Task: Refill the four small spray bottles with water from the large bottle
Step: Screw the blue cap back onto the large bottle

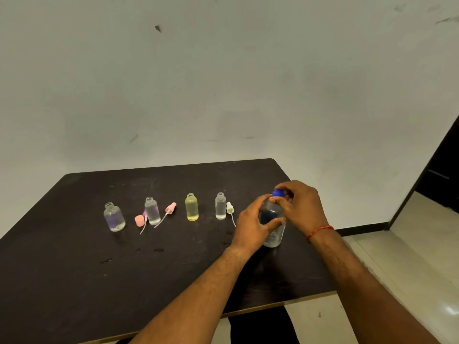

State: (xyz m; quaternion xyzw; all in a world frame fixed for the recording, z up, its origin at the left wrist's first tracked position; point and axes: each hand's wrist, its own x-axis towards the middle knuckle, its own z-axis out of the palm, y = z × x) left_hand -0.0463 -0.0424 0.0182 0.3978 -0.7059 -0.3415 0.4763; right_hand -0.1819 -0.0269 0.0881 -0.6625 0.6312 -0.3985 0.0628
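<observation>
The left hand [255,224] is wrapping its fingers round the middle of the large bottle [273,235], which is standing near the right edge of the tabletop [74,269], while the right hand [301,204] is pinching the blue cap [277,193]. Being thin clear plastic and part full, the bottle is probably feeling light, squeezable and slippery, so gripping mid-body is suiting it. Four small bottles are standing open toward the far edge: purple-tinted bottle [114,217], clear bottle [152,211], yellow bottle [191,207], last bottle [220,206]. Three spray tops are showing: two pink [171,208] [139,220], one white [229,207].
</observation>
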